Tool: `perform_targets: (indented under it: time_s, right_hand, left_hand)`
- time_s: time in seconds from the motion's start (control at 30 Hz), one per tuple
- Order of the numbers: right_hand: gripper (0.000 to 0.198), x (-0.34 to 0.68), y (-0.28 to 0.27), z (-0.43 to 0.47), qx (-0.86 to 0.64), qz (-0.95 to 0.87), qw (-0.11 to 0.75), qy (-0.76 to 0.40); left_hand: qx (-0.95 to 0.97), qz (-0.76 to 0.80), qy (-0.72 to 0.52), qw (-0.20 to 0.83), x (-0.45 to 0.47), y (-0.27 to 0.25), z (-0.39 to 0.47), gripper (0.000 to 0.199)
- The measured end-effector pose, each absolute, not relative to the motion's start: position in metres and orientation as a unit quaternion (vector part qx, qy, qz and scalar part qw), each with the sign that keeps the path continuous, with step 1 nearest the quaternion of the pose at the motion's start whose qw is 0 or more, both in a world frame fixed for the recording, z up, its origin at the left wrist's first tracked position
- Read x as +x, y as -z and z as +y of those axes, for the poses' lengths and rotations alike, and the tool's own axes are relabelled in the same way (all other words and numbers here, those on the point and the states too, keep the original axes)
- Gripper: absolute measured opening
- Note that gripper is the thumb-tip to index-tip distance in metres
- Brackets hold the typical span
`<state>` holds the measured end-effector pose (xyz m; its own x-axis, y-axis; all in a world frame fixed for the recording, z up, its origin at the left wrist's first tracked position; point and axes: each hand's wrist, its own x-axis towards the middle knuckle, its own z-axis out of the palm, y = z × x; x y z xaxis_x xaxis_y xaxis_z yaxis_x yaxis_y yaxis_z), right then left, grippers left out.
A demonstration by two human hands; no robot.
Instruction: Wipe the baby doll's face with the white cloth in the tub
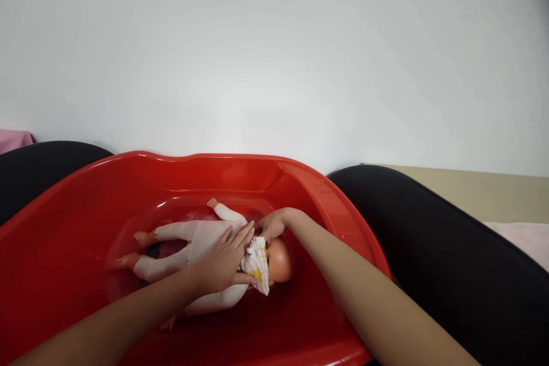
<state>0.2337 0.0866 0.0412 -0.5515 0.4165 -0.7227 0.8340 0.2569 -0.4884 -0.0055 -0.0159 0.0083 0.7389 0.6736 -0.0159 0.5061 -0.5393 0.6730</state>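
Note:
A baby doll (199,237) in a whitish long-sleeved suit lies on its back in a red baby bathtub (257,174), its head to the right. A white cloth with yellow print (261,257) covers the lower part of its face. My left hand (225,263) rests flat on the doll's upper chest with fingers stretched out, thumb and fingertips touching the cloth. At the far side of the face, my right hand (274,224) is closed at the cloth's upper edge. Some of its fingers are hidden behind the cloth.
Shallow water shows around the doll's legs. Black padded surfaces (450,246) flank the tub on both sides. A white wall (274,57) rises right behind it. Pink fabric (15,140) is at far left, and pale pink fabric (521,240) at far right.

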Motion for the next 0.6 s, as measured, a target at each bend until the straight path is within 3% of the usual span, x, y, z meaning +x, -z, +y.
perform_targets:
  time_s: [0.2, 0.43, 0.6]
  right_hand:
    - [0.068, 0.235, -0.034, 0.090, 0.420, 0.759, 0.269, 0.419]
    - [0.080, 0.240, -0.023, 0.092, 0.409, 0.753, 0.239, 0.457]
    - [0.070, 0.240, -0.024, 0.089, 0.405, 0.733, 0.210, 0.505]
  left_hand:
    - [0.855, 0.368, -0.125, 0.343, 0.006, -0.017, -0.027, 0.099]
    - [0.854, 0.384, -0.115, 0.332, 0.009, 0.004, -0.020, 0.115]
    - [0.863, 0.389, -0.118, 0.299, 0.009, 0.018, -0.014, 0.121]
